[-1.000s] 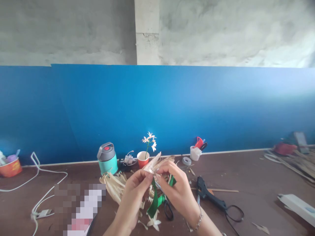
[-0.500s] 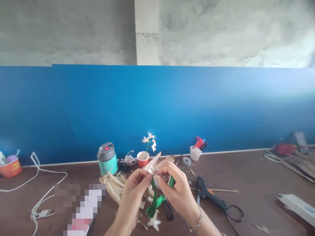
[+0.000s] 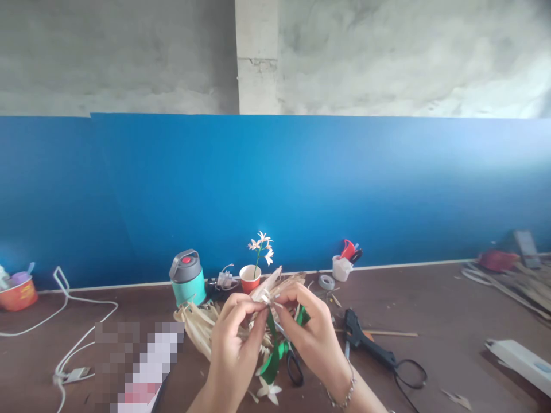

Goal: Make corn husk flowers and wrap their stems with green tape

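My left hand (image 3: pixel 239 330) is closed in a pinch at a small white husk flower (image 3: pixel 266 299). My right hand (image 3: pixel 306 324), a bracelet on its wrist, pinches the same piece from the other side, fingertips almost meeting. Just below the fingertips hangs a strip of green tape (image 3: pixel 271 364); whether it is fixed to the flower I cannot tell. Beneath the hands lie scissors (image 3: pixel 295 368) with black handles and a loose white husk flower (image 3: pixel 269 391). Pale dried husks (image 3: pixel 196 327) spread behind and left of my left hand.
A paper cup (image 3: pixel 250 281) holds a stem of white flowers. Beside it stands a teal flask (image 3: pixel 188 281). A tape roll (image 3: pixel 326 282) and a white pen cup (image 3: pixel 342 268) are at the back. Right lies a black glue gun (image 3: pixel 365 341); left, a white cable (image 3: pixel 77 344).
My left fingers have shifted slightly and curled more at the small flower. The green strip has swung a little and hangs lower. My right hand has barely moved.
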The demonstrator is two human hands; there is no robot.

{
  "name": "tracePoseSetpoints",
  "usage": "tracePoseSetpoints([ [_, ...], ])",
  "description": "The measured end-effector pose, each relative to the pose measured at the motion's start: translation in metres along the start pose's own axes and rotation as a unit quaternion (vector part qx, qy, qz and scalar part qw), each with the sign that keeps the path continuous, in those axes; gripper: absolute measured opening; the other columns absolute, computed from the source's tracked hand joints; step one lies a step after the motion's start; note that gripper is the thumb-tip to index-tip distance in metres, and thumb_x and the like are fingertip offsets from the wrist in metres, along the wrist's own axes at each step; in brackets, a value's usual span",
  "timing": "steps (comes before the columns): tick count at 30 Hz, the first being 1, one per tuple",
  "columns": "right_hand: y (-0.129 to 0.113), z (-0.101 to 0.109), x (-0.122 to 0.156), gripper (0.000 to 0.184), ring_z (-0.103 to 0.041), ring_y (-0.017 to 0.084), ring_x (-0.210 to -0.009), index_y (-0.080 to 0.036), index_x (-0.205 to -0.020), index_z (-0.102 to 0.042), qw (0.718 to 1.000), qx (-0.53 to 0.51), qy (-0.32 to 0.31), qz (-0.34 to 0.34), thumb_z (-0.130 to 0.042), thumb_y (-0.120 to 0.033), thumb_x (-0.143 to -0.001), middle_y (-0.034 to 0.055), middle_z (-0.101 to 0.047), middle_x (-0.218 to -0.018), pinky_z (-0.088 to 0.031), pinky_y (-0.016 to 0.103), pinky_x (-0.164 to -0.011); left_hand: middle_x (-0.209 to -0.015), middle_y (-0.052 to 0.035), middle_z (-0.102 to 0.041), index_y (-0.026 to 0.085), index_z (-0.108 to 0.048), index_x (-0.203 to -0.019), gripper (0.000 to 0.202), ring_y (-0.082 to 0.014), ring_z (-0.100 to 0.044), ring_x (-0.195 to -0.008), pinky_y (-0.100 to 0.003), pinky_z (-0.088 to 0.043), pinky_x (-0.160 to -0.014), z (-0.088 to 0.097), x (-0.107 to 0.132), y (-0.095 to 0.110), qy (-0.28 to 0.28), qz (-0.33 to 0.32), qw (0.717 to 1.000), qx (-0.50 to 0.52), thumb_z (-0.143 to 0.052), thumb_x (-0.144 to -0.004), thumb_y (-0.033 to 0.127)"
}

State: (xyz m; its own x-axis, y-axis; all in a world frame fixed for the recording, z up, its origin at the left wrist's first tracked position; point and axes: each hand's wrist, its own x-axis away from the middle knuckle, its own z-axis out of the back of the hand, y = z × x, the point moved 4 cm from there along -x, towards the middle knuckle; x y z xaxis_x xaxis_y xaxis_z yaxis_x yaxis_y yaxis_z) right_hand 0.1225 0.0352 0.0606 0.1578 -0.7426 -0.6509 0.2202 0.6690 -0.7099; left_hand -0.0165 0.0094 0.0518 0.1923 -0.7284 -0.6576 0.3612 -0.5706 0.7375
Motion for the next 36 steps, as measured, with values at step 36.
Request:
tracePoseSetpoints([
  [36, -0.015, -0.003, 0.003, 0.016, -0.057, 0.017, -0.074, -0.020, -0.077, -0.059, 0.998, 0.048, 0.002, 0.044, -0.052, -0.005, -0.077, 0.0020, -0.061, -0.076, -0.045, 0.028, -0.066, -0.078, -0.0042, -0.063, 0.019, -0.058, -0.079, 0.012, -0.0183, -0.054, -0.076, -0.030, -0.041, -0.070, 0.003, 0.008, 0.011, -0.002, -0.224, 0.934, -0.278, -0.058, -0.079, 0.007],
])
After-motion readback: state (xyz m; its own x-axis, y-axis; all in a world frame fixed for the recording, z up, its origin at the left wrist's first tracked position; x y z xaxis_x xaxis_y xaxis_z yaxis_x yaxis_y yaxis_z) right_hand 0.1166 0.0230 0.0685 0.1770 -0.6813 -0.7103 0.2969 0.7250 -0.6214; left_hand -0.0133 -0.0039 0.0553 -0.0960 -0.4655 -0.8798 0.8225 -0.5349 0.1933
